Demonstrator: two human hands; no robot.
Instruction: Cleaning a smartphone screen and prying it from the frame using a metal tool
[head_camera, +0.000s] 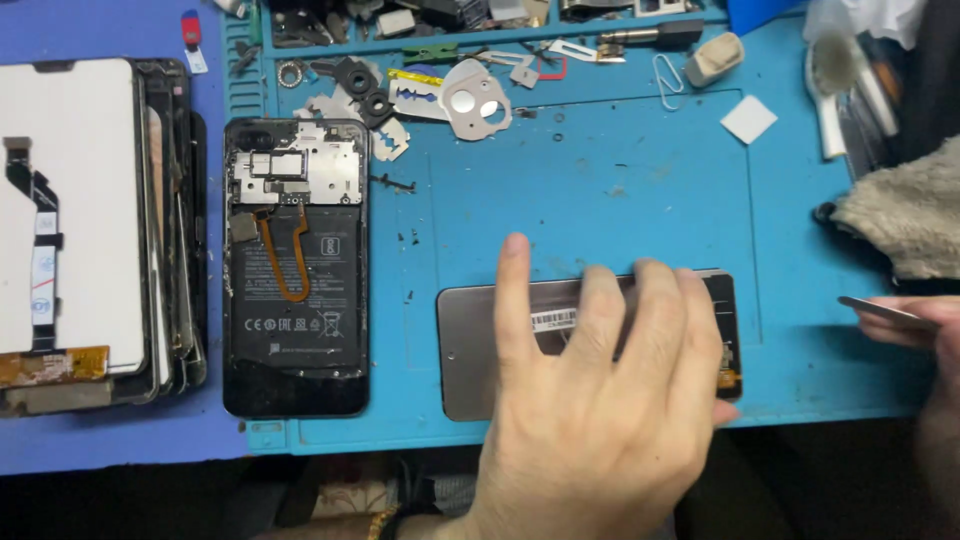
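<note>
My left hand (590, 410) lies flat with fingers spread on a grey phone panel (480, 345) that rests sideways on the blue work mat (620, 180) near its front edge. My right hand (925, 330) sits at the right border, pinching a thin flat metal tool (885, 312) that points left toward the panel. An opened black phone (295, 265) lies upright to the left, showing its battery, an orange flex cable and a silver shield plate.
A stack of screen panels (90, 230) fills the far left. Loose parts, razor blades, a camera bezel (477, 98) and tweezers crowd the mat's back edge. A white square pad (748, 119) and a grey cloth (900, 215) lie at the right.
</note>
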